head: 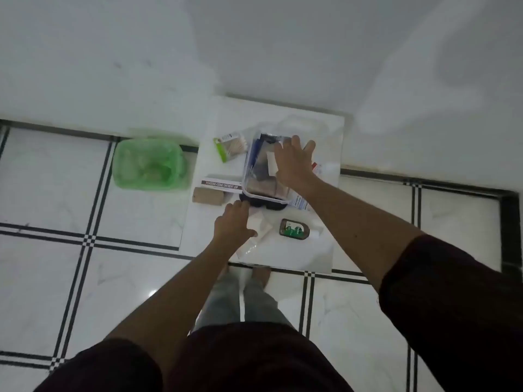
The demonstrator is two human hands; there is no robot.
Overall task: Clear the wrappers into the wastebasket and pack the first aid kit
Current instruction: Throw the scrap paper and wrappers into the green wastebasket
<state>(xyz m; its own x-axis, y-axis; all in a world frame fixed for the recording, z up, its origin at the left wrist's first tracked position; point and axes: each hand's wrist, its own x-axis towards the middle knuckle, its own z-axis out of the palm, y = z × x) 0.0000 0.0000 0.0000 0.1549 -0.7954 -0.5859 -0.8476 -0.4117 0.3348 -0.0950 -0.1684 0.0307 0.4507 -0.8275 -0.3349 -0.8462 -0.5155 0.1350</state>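
Left hand closes on a white packet, just toward the person from the kit box; right hand (fingers spread, empty) hovers over it.

Bottle and box flank open table front.

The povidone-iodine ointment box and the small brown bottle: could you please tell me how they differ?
The ointment box is long, flat and white with a dark printed band; the brown bottle is short, rounded and green-labelled. The box lies left of the clear container, the bottle in front of it. Both lie flat on the white table, unpacked.
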